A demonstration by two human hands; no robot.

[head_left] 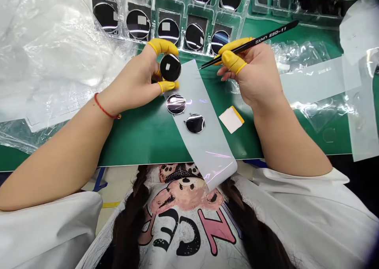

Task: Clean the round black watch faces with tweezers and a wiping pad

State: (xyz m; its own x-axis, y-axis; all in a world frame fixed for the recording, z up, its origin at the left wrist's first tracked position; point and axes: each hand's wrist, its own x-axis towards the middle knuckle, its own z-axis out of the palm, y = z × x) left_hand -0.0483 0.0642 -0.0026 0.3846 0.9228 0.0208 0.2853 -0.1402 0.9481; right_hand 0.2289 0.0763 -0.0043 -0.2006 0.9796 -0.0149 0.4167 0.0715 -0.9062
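Note:
Yellow finger cots cover several fingertips of both hands. My left hand (148,71) grips a round dark glass disc (170,67) by its edges, and a small pale square shows on the disc's face. In my right hand (251,67) are black tweezers (248,46) marked ESD-11, their tips pointing left toward the disc but apart from it. Whether the tips pinch anything is too small to tell. Below the hands, a round disc with a reflective face (176,104) and a second one (195,123) lie on a strip of translucent film (204,142).
Clear plastic trays (154,8) at the back hold several round dark discs. A small white pad with a yellow edge (231,119) lies on the green mat (142,142). Crumpled plastic (59,44) spreads on the left; more film strips (316,81) lie right. The film overhangs the front edge.

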